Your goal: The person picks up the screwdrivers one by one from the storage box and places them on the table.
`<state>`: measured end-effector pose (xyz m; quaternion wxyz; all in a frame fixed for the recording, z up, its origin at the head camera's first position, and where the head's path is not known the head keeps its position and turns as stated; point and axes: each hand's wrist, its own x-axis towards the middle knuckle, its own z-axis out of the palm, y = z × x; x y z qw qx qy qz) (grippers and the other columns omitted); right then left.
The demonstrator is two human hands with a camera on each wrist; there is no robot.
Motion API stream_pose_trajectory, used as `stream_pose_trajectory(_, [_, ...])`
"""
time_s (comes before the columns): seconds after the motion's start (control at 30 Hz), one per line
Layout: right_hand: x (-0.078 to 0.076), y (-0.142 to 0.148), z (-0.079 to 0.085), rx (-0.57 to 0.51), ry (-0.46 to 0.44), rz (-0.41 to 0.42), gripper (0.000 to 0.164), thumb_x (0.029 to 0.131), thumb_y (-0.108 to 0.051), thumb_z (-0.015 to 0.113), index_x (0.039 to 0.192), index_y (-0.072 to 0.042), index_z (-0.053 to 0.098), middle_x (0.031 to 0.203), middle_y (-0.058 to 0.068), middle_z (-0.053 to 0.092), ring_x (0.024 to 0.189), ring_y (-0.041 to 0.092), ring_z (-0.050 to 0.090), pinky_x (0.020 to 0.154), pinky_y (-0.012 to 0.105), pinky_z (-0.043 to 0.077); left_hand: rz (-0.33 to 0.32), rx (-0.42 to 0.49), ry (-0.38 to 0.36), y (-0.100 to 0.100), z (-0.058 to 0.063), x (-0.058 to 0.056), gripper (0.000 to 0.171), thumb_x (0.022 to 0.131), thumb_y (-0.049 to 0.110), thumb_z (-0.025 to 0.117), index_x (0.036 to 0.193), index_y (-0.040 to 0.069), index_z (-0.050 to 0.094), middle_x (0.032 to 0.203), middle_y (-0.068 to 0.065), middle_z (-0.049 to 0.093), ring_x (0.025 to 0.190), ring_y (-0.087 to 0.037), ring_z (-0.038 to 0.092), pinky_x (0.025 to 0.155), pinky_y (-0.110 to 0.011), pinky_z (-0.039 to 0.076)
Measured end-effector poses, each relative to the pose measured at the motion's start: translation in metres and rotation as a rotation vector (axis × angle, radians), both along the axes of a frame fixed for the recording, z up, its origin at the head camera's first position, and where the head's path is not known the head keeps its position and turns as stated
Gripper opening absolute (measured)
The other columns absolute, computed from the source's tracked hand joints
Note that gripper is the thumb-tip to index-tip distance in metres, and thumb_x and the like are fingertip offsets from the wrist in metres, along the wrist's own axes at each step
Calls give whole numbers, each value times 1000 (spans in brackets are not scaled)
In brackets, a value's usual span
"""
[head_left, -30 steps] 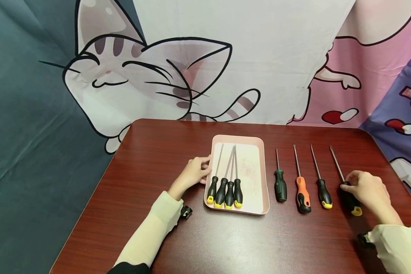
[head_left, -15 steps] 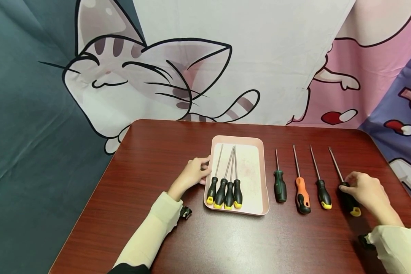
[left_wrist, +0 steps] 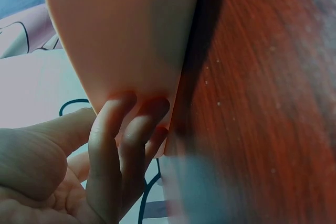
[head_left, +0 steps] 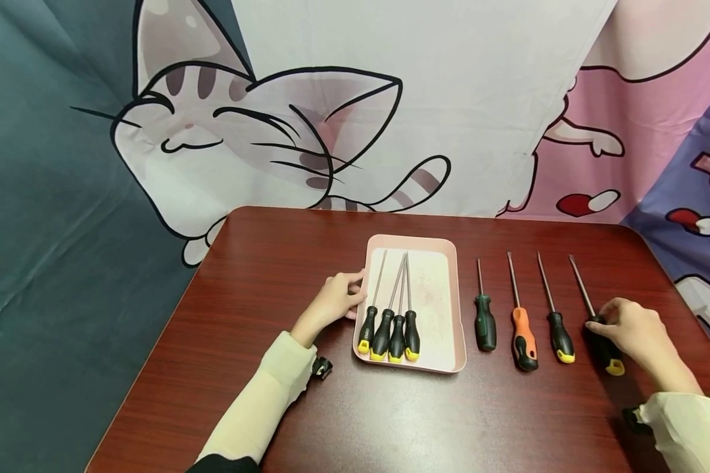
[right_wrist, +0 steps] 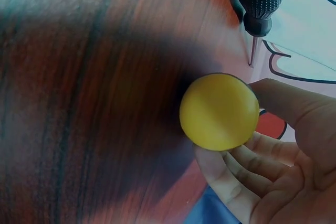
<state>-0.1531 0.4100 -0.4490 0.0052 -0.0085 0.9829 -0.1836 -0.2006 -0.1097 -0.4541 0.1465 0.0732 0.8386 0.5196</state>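
My left hand [head_left: 332,297] grips the left rim of a pink tray [head_left: 458,328]. In the left wrist view, fingertips [left_wrist: 155,107] press the tray's outer wall while the thumb reaches to the rim. Inside the tray lie several black screwdrivers [head_left: 381,335] with yellow ends, side by side along its left half, shafts pointing away. At the far right, my right hand [head_left: 639,332] holds a black-and-yellow screwdriver [head_left: 615,366] by its handle, thumb on one side and fingers on the other. Its round yellow butt [right_wrist: 219,112] faces the right wrist camera, hiding the rest of it there.
Between tray and right hand, three screwdrivers lie in a row on the brown table [head_left: 414,420]: a dark green one [head_left: 484,322], an orange-and-black one [head_left: 524,335] and a black-and-yellow one [head_left: 560,338]. Behind the table's far edge hangs a printed cat curtain [head_left: 449,105].
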Motion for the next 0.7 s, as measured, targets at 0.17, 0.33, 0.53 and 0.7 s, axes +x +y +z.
stream_pose_trajectory(0.17, [1, -1, 0, 6, -6, -12, 43, 81, -21, 80, 92, 14, 58, 72, 14, 62, 68, 36, 59, 57, 53, 49, 8, 5, -4, 1, -2, 0, 56, 95, -2, 63, 148, 2, 44, 102, -22, 71, 69, -27, 73, 55, -29, 61])
stream_pose_trajectory(0.33, [2, -2, 0, 11, -9, -25, 46, 83, -22, 79, 94, 16, 55, 73, 18, 63, 70, 40, 59, 59, 57, 49, 18, 8, -1, 1, -3, 0, 56, 95, -2, 64, 147, 2, 45, 101, -21, 71, 68, -28, 73, 55, -29, 61])
stream_pose_trajectory(0.53, [3, -2, -1, 9, -5, -16, 45, 85, -21, 77, 95, 17, 55, 74, 20, 65, 70, 42, 60, 59, 57, 49, 23, 10, -2, 1, -3, 0, 56, 94, -2, 64, 147, 2, 46, 101, -21, 71, 69, -27, 73, 55, -29, 61])
stream_pose_trajectory(0.7, [2, -1, 0, 11, -4, -22, 45, 86, -21, 75, 96, 17, 55, 75, 21, 65, 71, 44, 60, 60, 58, 49, 15, 9, 0, 1, -2, 0, 56, 95, -2, 64, 148, 2, 45, 100, -22, 71, 68, -27, 73, 55, -29, 61])
